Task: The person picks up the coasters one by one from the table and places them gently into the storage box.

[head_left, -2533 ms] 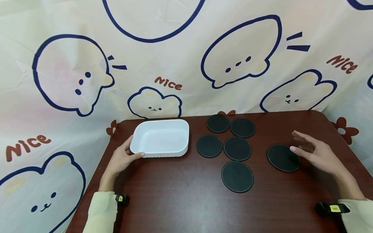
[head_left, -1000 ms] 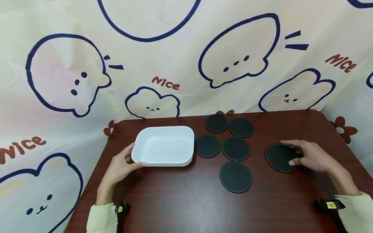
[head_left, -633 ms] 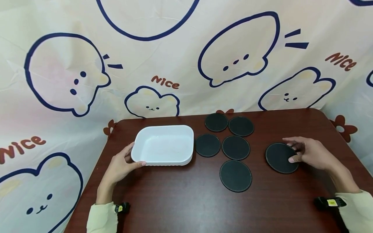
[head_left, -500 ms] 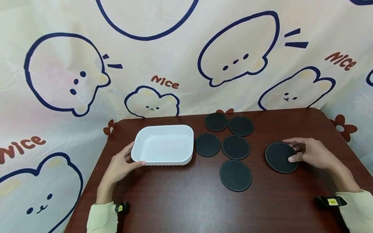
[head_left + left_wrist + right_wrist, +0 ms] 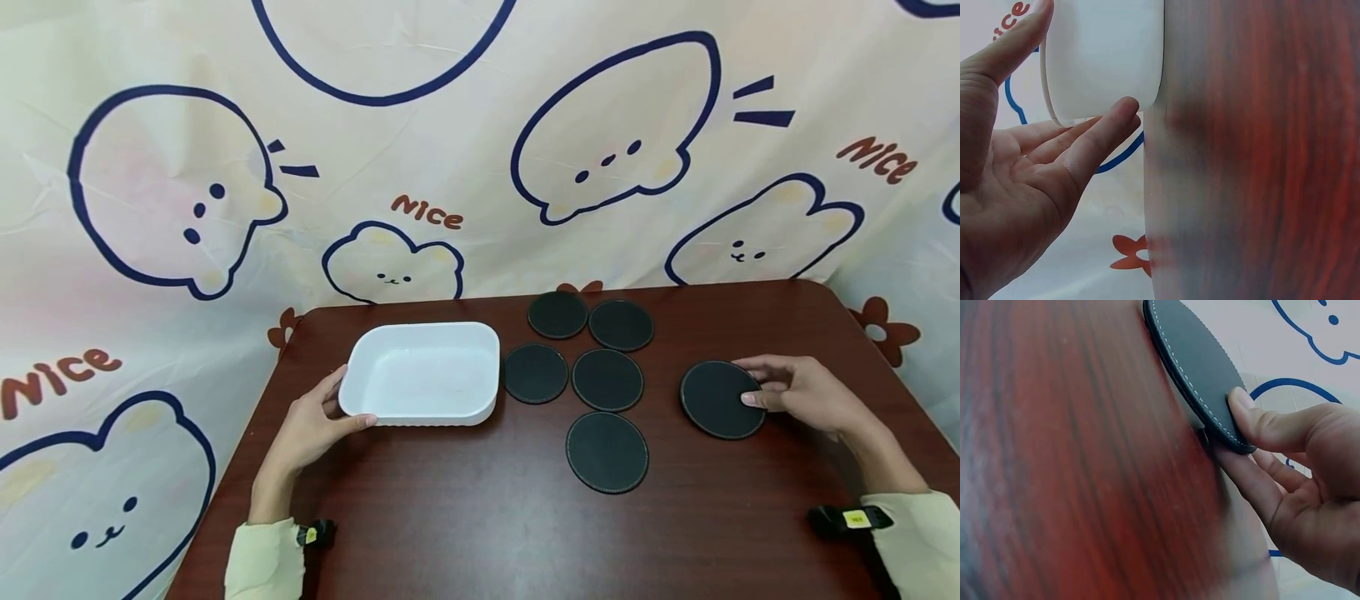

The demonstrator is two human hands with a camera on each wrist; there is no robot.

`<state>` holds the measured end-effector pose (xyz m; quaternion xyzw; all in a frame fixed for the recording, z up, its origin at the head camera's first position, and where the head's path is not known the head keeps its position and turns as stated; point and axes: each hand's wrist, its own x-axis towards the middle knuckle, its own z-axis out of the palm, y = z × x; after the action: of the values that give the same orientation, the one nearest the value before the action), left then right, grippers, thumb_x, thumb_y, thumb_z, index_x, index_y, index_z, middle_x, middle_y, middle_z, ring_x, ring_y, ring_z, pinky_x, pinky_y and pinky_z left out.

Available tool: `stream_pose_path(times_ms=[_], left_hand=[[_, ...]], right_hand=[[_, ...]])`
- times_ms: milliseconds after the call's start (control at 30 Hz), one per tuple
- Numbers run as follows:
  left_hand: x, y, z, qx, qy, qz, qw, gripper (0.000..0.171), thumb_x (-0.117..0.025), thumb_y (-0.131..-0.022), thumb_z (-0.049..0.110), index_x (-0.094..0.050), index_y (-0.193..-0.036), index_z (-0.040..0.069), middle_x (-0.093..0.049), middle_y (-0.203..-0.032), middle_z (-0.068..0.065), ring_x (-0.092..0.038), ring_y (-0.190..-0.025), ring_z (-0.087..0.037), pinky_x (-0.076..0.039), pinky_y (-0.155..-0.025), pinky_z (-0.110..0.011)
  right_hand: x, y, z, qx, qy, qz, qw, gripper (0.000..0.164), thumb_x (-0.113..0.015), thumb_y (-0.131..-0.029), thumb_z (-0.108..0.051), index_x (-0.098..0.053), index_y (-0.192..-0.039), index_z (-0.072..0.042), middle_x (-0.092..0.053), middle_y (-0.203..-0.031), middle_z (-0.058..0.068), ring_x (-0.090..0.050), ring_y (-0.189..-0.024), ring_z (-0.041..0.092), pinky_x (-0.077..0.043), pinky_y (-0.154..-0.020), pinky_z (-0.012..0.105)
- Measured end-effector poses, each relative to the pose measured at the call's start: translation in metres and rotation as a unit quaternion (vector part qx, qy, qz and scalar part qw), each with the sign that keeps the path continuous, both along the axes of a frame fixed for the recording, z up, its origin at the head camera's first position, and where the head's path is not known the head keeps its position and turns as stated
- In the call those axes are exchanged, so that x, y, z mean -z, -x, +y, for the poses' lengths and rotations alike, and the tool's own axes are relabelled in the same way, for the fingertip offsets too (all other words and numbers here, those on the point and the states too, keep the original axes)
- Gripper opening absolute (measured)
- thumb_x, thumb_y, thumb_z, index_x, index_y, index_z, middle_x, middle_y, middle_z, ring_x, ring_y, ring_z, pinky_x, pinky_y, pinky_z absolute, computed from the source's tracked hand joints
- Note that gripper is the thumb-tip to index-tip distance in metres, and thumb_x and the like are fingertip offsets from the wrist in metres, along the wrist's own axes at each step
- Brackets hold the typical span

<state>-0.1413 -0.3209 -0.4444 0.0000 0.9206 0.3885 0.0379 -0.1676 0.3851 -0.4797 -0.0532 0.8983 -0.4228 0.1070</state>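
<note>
A white plastic box (image 5: 420,379) sits at the back left of the table, its inside bare. My left hand (image 5: 311,425) grips its left end, thumb at the near rim and fingers round the far corner; the left wrist view shows the box (image 5: 1107,56) between them. At the right, my right hand (image 5: 810,396) pinches a round black stitched coaster (image 5: 716,400) by its right edge. Its thumb lies on top and the fingers are underneath. In the right wrist view this coaster (image 5: 1194,356) tilts close over the tabletop.
Several more black coasters lie flat between box and right hand, among them a near coaster (image 5: 607,452), a middle coaster (image 5: 608,380) and a left coaster (image 5: 536,374) close beside the box. A printed cloth (image 5: 480,150) hangs behind the dark wooden table (image 5: 480,517).
My right hand has come down to the left onto the coaster, pinched it and raised it slightly. My left hand has shifted the box nearer and to the right, then stayed still.
</note>
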Motion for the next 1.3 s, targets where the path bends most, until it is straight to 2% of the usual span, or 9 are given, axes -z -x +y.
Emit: stream_pose_path(times_ms=[67, 233, 300, 500, 600, 733, 900, 1200, 1300], left_hand=[[0.000, 0.000, 0.000, 0.000, 0.001, -0.001, 1.0000, 0.111, -0.093, -0.085, 0.043, -0.030, -0.170, 0.010, -0.049, -0.163, -0.026, -0.064, -0.137, -0.046, -0.057, -0.105, -0.059], [0.000, 0.000, 0.000, -0.001, 0.005, 0.000, 1.0000, 0.111, -0.093, -0.085, 0.043, -0.030, -0.170, 0.009, -0.050, -0.162, -0.027, -0.065, -0.135, -0.046, -0.058, -0.105, -0.059], [0.000, 0.000, 0.001, -0.001, 0.007, 0.001, 1.0000, 0.111, -0.093, -0.085, 0.043, -0.030, -0.170, 0.009, -0.050, -0.162, -0.027, -0.065, -0.135, -0.045, -0.059, -0.104, -0.057], [0.000, 0.000, 0.002, 0.002, 0.002, 0.002, 1.0000, 0.110, -0.092, -0.086, 0.043, -0.029, -0.170, 0.009, -0.049, -0.164, -0.024, -0.065, -0.137, -0.042, -0.061, -0.098, -0.036], [-0.001, 0.000, 0.004, 0.003, -0.004, 0.004, 1.0000, 0.110, -0.092, -0.086, 0.041, -0.028, -0.170, 0.009, -0.048, -0.165, -0.025, -0.064, -0.137, -0.041, -0.061, -0.096, -0.032], [-0.001, 0.001, 0.005, 0.001, -0.010, 0.003, 0.9999, 0.110, -0.092, -0.086, 0.040, -0.028, -0.170, 0.008, -0.047, -0.166, -0.025, -0.064, -0.138, -0.041, -0.062, -0.100, -0.039], [-0.001, 0.001, 0.005, 0.000, -0.013, 0.000, 0.9999, 0.110, -0.092, -0.087, 0.040, -0.028, -0.170, 0.008, -0.046, -0.166, -0.025, -0.064, -0.138, -0.041, -0.060, -0.104, -0.048], [0.000, 0.001, 0.005, -0.001, -0.016, -0.002, 0.9999, 0.111, -0.093, -0.086, 0.040, -0.028, -0.170, 0.008, -0.045, -0.167, -0.025, -0.062, -0.140, -0.042, -0.058, -0.104, -0.050], [0.000, 0.002, 0.005, 0.000, -0.015, -0.001, 0.9999, 0.111, -0.092, -0.086, 0.041, -0.027, -0.171, 0.008, -0.045, -0.167, -0.025, -0.062, -0.140, -0.042, -0.058, -0.105, -0.051]], right_hand=[[0.001, 0.000, 0.002, 0.004, 0.013, -0.012, 1.000, 0.058, -0.080, -0.098, -0.014, -0.058, -0.147, 0.008, -0.074, -0.121, 0.023, -0.072, -0.083, 0.009, -0.063, -0.068, 0.029], [0.003, 0.004, 0.006, 0.018, 0.060, -0.043, 0.997, 0.058, -0.075, -0.102, -0.016, -0.052, -0.150, 0.009, -0.077, -0.109, -0.006, -0.075, -0.085, 0.012, -0.066, -0.072, 0.030], [0.003, 0.007, 0.005, 0.024, 0.072, -0.052, 0.996, 0.061, -0.075, -0.103, -0.019, -0.050, -0.152, 0.008, -0.075, -0.107, -0.014, -0.076, -0.087, 0.011, -0.066, -0.074, 0.030], [-0.003, 0.015, -0.005, 0.040, 0.090, -0.065, 0.993, 0.071, -0.076, -0.102, -0.028, -0.046, -0.158, 0.003, -0.065, -0.113, -0.022, -0.073, -0.095, 0.004, -0.065, -0.081, 0.025], [-0.008, 0.019, -0.014, 0.046, 0.121, -0.071, 0.989, 0.070, -0.076, -0.102, -0.026, -0.045, -0.158, 0.001, -0.063, -0.113, -0.027, -0.072, -0.098, 0.001, -0.065, -0.084, 0.023], [-0.014, 0.023, -0.030, 0.042, 0.171, -0.076, 0.981, 0.064, -0.075, -0.103, -0.019, -0.046, -0.157, 0.000, -0.068, -0.112, -0.030, -0.073, -0.099, 0.000, -0.065, -0.085, 0.022], [-0.019, 0.028, -0.052, 0.038, 0.208, -0.085, 0.974, 0.064, -0.074, -0.103, -0.018, -0.045, -0.157, 0.001, -0.072, -0.112, -0.029, -0.075, -0.100, 0.000, -0.064, -0.086, 0.021], [-0.025, 0.034, -0.085, 0.023, 0.232, -0.096, 0.968, 0.070, -0.073, -0.104, -0.016, -0.039, -0.161, 0.006, -0.073, -0.113, -0.024, -0.076, -0.101, 0.001, -0.063, -0.089, 0.021], [-0.026, 0.036, -0.094, 0.014, 0.233, -0.098, 0.967, 0.069, -0.072, -0.104, -0.015, -0.039, -0.162, 0.006, -0.073, -0.118, -0.018, -0.076, -0.102, 0.003, -0.063, -0.090, 0.022]])
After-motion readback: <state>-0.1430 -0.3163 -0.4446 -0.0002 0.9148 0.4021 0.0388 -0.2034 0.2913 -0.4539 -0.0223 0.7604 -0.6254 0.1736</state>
